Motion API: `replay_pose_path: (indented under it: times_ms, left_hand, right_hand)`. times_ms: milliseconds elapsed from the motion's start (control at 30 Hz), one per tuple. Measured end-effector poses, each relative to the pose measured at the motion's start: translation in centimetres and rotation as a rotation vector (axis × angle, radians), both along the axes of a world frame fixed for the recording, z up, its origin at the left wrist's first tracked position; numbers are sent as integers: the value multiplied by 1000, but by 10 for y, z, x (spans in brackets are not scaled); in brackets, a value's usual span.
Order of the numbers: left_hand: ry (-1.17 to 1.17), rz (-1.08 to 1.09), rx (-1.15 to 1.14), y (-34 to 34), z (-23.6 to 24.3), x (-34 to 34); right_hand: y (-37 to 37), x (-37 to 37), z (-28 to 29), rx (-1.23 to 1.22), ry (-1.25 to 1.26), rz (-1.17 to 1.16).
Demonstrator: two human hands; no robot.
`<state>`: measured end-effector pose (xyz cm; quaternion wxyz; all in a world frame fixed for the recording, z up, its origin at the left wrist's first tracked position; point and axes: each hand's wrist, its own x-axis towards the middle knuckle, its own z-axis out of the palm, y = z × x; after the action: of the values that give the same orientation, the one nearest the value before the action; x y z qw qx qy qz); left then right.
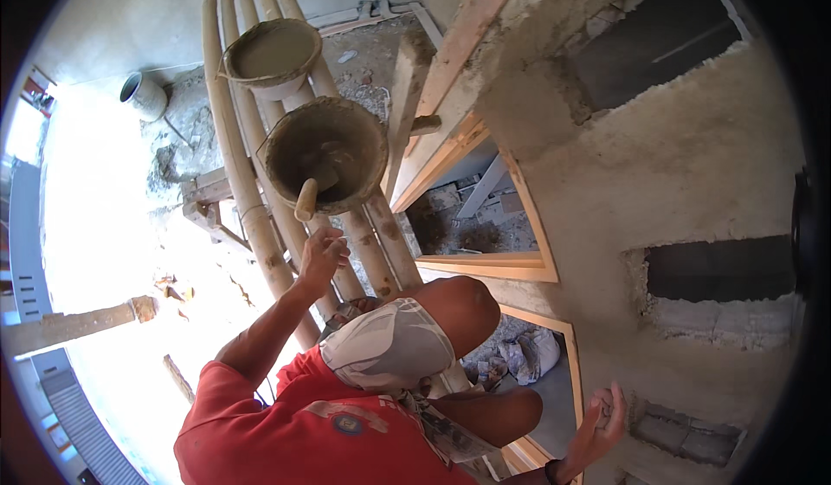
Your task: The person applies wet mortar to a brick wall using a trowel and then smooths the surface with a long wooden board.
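Note:
My left hand (323, 256) is raised over the bamboo poles, its fingers bent together. A small pale thing shows at the fingertips, too small to name. Just beyond them the handle of a trowel (306, 199) sticks out over the rim of a mortar-caked bucket (280, 166); its blade rests inside, among grey mortar. My right hand (602, 422) is at the lower right, near the plastered wall (571, 182). Its fingers are half curled and apart, with nothing visible in them.
A second bucket (275, 87), full of grey mix, stands farther along the bamboo scaffold (251, 199) under me. Wooden frames (554, 264) and rough rectangular openings (718, 268) break the wall. Far below are a grey bucket (144, 97), rubble and a white sack (532, 355).

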<state>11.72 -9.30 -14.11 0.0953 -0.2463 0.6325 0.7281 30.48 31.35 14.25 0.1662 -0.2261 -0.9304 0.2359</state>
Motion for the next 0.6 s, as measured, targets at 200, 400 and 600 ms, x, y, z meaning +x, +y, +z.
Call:
replay_pose_path:
  times_ms: [200,400,600]
  left_hand:
    - [-134,241,-465,-67,-106,20]
    - [-47,443,-312,-85,-55,-27]
    - [212,481,-216,-103,-51,-74]
  right_hand:
    - [-40,-71,-8,36,-143,269]
    - [-51,-98,-10,35,-323,337]
    - [-57,-97,-2,16,-404,238]
